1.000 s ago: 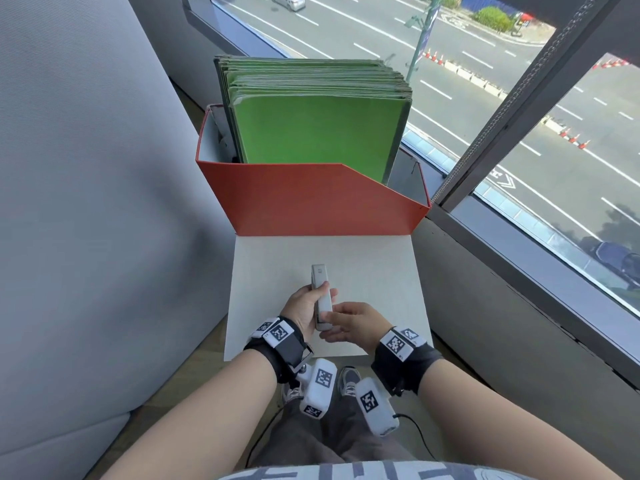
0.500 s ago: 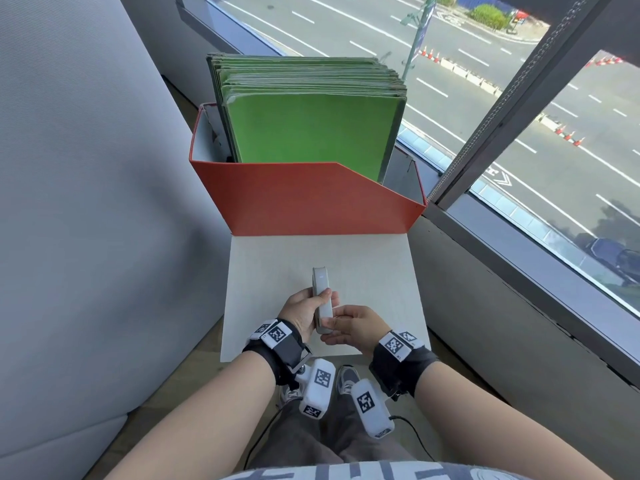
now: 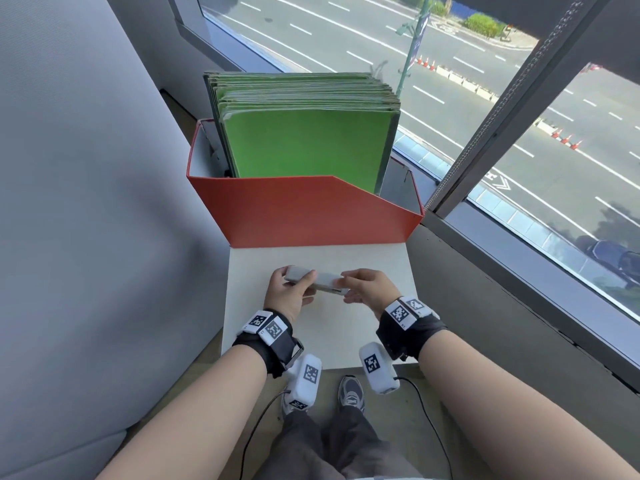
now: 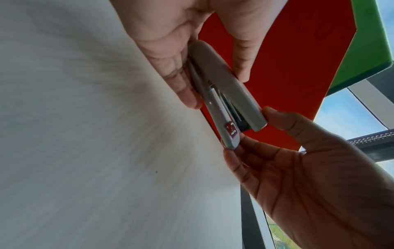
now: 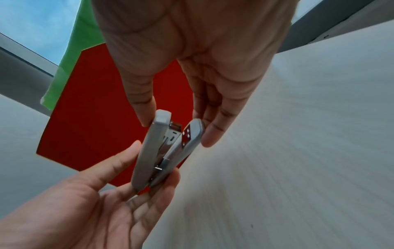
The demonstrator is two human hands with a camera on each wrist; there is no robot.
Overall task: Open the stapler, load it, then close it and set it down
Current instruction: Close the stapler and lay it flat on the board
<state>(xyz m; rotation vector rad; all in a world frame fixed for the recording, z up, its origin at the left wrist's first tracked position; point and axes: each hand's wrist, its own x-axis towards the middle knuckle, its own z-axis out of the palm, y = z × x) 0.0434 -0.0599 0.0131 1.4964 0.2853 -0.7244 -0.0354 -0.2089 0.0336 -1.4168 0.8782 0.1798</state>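
Note:
A small grey stapler point(image 3: 317, 280) is held crosswise just above the white tabletop point(image 3: 322, 327). My left hand point(image 3: 294, 284) grips its hinge end, thumb on top and fingers underneath. My right hand point(image 3: 349, 287) pinches the front end. In the left wrist view the stapler point(image 4: 226, 94) has its top arm and base slightly apart at the front, with the metal magazine between them. In the right wrist view my right thumb lies on the top arm of the stapler point(image 5: 157, 148) and my fingers on the base.
A red file box point(image 3: 311, 216) packed with green folders point(image 3: 304, 147) stands at the back of the tabletop. A grey partition point(image 3: 86, 202) rises on the left; a window sill point(image 3: 519, 278) runs along the right. My legs and shoes point(image 3: 349, 393) are below the front edge.
The stapler has turned from pointing away from me to lying left to right. My hands have moved apart, the right hand now at its front end.

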